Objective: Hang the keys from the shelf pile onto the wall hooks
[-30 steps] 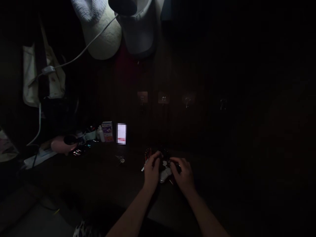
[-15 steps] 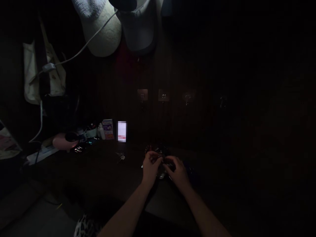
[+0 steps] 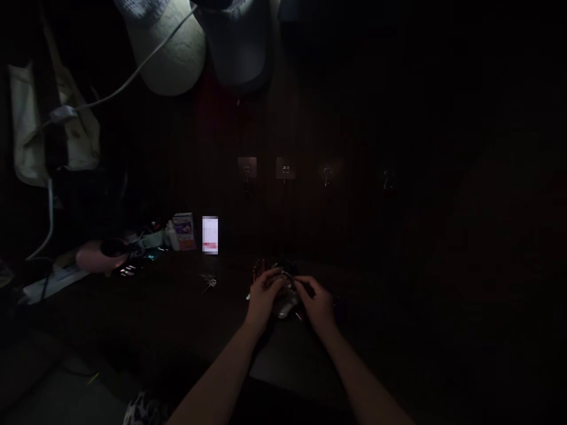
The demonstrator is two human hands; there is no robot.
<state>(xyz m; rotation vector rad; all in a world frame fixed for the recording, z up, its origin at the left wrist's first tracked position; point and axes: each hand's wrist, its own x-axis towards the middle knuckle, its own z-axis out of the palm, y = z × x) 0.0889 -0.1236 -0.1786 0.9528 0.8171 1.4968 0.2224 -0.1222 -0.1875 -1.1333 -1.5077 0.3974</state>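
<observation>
Near the middle of the dark desk, my left hand is closed with thumb and fingers pinched together. Facing it, my right hand pinches too, its fingertips almost meeting the left ones. Between them shows a small dark thing with a shiny curved edge, too dim to name. Below the fingertips lies a silvery, glossy object whose kind I cannot make out. Something orange-red and strand-like is just beyond my left hand. Shadow and the fingers hide much of what is held.
Keys lie left of my hands. Behind them stand a lit phone, a small printed box and white bottles. A pink rounded object is further left. Caps hang above; wall hooks line the back.
The view has shifted, so most things appear further left. My fingertips have moved slightly apart, and the shiny curved edge between them shows more clearly.
</observation>
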